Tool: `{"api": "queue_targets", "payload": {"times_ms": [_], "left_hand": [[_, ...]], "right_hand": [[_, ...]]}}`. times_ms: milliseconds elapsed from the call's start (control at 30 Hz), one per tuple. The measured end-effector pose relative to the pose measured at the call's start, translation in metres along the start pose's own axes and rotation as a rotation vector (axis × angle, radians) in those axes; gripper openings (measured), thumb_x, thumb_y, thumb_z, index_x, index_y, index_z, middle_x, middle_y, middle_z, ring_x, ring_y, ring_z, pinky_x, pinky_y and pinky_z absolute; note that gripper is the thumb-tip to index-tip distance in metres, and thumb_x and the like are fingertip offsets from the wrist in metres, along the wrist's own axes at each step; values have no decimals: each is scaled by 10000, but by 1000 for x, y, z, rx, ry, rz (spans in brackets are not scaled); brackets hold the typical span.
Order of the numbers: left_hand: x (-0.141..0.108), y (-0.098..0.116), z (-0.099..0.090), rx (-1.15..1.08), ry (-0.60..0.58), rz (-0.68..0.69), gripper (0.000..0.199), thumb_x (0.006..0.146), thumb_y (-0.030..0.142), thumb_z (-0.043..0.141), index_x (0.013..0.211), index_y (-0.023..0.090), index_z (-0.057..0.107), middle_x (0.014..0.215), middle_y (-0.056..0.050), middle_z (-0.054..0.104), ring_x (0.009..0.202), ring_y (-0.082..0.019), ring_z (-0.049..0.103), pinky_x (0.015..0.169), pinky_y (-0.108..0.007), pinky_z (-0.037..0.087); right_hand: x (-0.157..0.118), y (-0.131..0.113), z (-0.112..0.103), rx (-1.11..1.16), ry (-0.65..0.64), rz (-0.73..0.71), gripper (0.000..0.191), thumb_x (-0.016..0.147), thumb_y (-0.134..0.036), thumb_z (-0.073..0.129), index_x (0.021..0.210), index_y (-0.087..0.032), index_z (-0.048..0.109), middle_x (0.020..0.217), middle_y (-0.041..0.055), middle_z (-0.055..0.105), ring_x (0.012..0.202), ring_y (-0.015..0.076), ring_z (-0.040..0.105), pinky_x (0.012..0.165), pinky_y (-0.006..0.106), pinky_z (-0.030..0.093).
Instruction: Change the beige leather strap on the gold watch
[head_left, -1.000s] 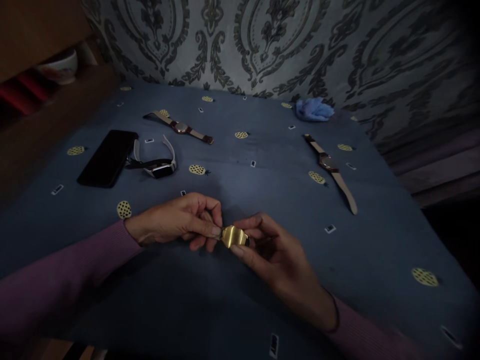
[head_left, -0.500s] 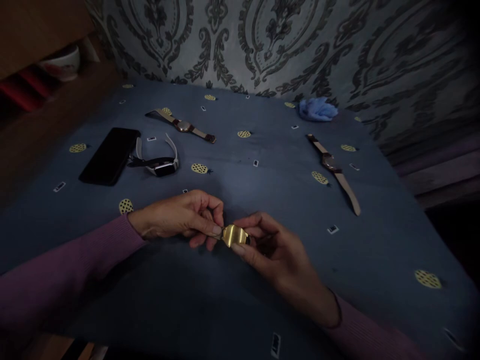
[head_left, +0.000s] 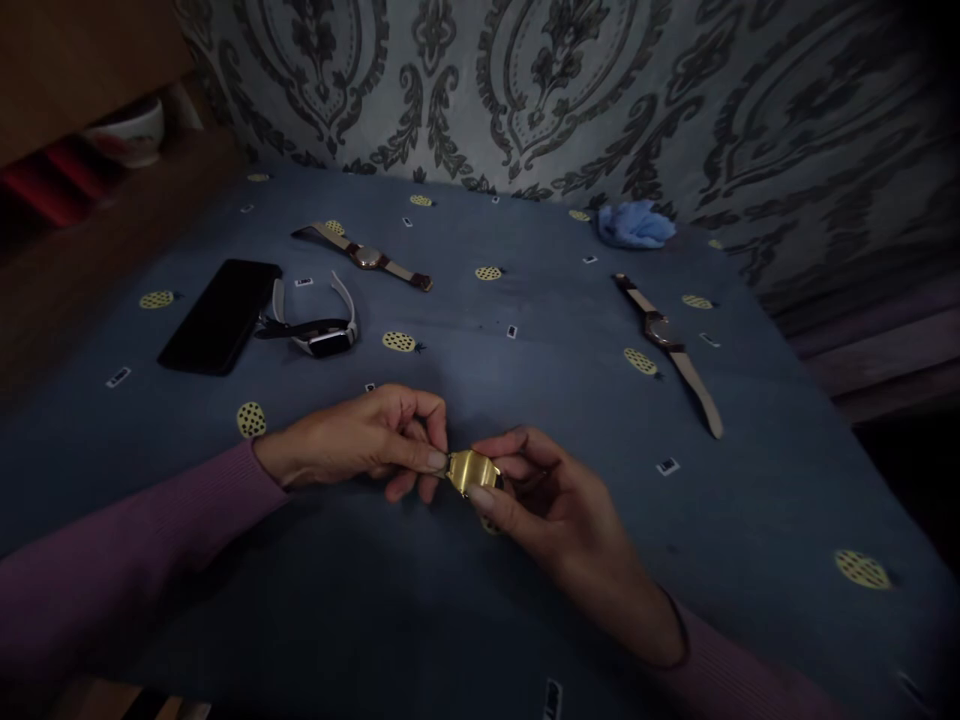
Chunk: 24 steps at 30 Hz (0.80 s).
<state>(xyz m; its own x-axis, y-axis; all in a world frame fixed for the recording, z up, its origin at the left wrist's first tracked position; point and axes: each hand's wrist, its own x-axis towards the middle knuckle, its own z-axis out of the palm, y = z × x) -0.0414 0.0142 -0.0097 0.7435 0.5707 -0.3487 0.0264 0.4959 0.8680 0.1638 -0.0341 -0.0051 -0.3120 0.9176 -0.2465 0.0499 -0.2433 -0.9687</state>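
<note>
A gold-coloured wristwatch [head_left: 471, 470] is held between my two hands above the table, and its shiny metal case faces up at me. My left hand [head_left: 382, 440] pinches its left end, where the case meets the strap, with thumb and fingers. On the other side my right hand [head_left: 559, 500] grips the case, thumb on its lower edge and fingers behind. A dark bit of strap shows by the right fingers; most of the strap is hidden.
A black phone [head_left: 221, 318] lies at left beside a smartwatch with a pale band [head_left: 330, 343]. One strap watch [head_left: 367, 257] lies behind them, another watch [head_left: 660, 331] at right. A crumpled blue cloth [head_left: 636, 224] sits near the wall. The tablecloth [head_left: 540, 390] has pineapple prints.
Both hands keep their hold on the watch. The watch and the right thumb have shifted very slightly; the whole view has moved a little.
</note>
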Motion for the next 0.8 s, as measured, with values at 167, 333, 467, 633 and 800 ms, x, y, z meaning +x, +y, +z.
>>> {"api": "queue_targets", "payload": {"times_ms": [167, 333, 467, 633, 800], "left_hand": [[2, 4, -2, 34, -5, -16, 152, 817, 158, 653, 761, 147, 513, 614, 4, 681, 390, -50, 538, 386, -123, 369], [2, 8, 0, 59, -8, -28, 167, 807, 140, 655, 739, 147, 503, 601, 12, 672, 389, -49, 540, 398, -121, 392], [2, 8, 1, 104, 0, 1, 165, 820, 153, 654, 729, 142, 516, 605, 18, 665, 401, -46, 545, 408, -121, 411], [2, 8, 0, 108, -12, -17, 165, 812, 157, 657, 723, 142, 519, 597, 21, 664, 407, -46, 547, 412, -124, 409], [1, 8, 0, 111, -10, -29, 144, 839, 163, 630, 768, 151, 505, 611, 24, 667, 410, -44, 545, 404, -116, 370]], "right_hand": [[1, 1, 1, 49, -7, 12, 264, 734, -297, 786, 867, -194, 583, 689, -26, 587, 590, 102, 495, 522, 223, 418], [3, 4, 0, 69, -20, 32, 257, 746, -283, 765, 901, -183, 587, 700, -24, 601, 599, 93, 501, 547, 216, 428], [3, 5, -1, 57, -19, 41, 247, 745, -269, 764, 896, -180, 589, 692, -27, 596, 598, 90, 496, 543, 210, 422], [2, 5, 1, 8, 11, -4, 233, 735, -272, 761, 879, -183, 600, 672, -24, 584, 592, 102, 484, 521, 222, 407], [2, 4, 0, -21, 14, -10, 227, 752, -290, 751, 887, -180, 605, 671, -21, 581, 592, 103, 483, 523, 222, 410]]}}
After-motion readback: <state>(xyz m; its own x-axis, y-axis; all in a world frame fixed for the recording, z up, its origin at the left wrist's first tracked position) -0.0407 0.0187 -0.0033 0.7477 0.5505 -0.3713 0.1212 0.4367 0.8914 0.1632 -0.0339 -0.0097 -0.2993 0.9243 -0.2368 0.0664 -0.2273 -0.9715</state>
